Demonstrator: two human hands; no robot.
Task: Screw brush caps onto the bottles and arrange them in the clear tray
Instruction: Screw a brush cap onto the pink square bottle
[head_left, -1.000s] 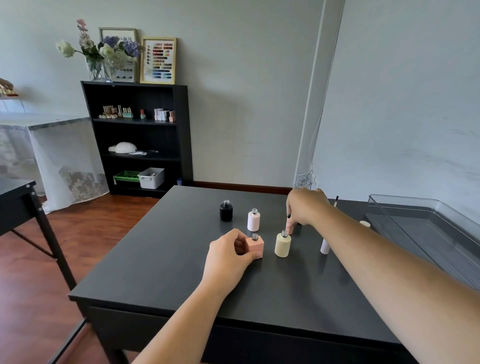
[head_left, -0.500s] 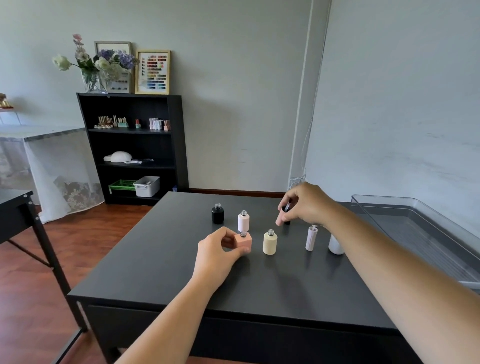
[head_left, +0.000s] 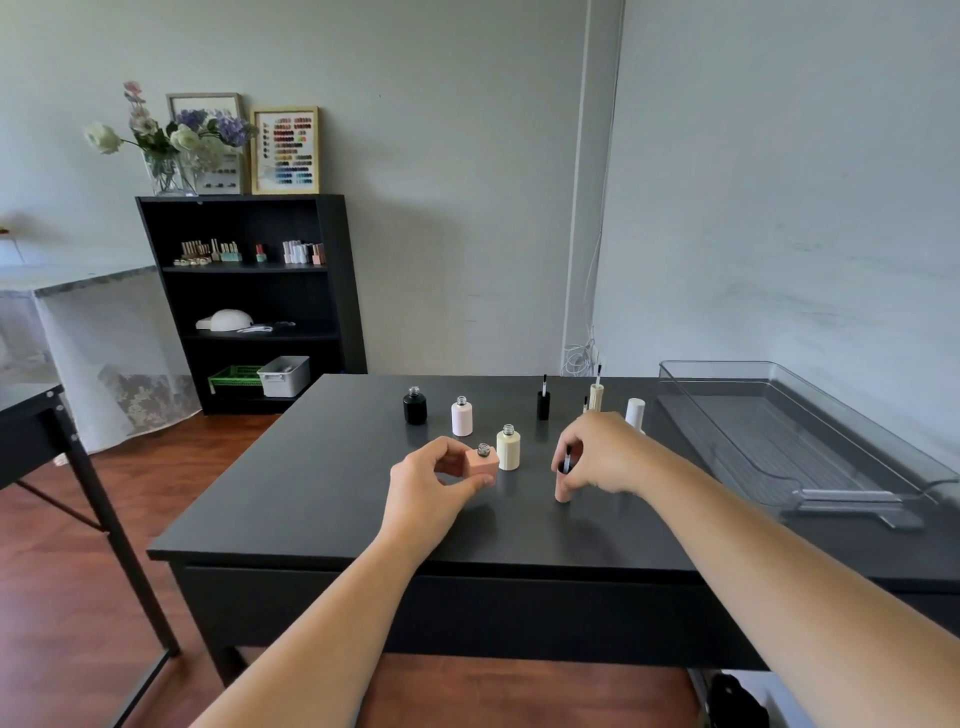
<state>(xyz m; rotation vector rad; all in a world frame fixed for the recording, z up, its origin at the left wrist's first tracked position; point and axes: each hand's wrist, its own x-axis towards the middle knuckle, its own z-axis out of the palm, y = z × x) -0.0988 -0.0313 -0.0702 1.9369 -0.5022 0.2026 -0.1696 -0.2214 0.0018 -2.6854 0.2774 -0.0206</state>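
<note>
On the black table (head_left: 322, 519) my left hand (head_left: 431, 480) grips a square pink bottle (head_left: 482, 464) with an open threaded neck. My right hand (head_left: 605, 457) is closed on a pink brush cap (head_left: 562, 489), brush end up, its base at the table. A cream bottle (head_left: 508, 447), a pale pink bottle (head_left: 462, 417) and a black bottle (head_left: 415, 406) stand uncapped behind. Farther back stand a black brush cap (head_left: 543, 402), a cream brush cap (head_left: 596, 395) and a white cap (head_left: 635, 413). The clear tray (head_left: 810, 457) lies at the right and holds nothing.
A black shelf unit (head_left: 249, 301) with small bottles and bins stands against the back wall, flowers and frames on top. Another dark table (head_left: 31, 431) is at the left. Wooden floor lies between them.
My right hand has come down and toward me from the back caps and now holds the pink cap near the pink bottle. The left hand has kept its grip on the bottle.
</note>
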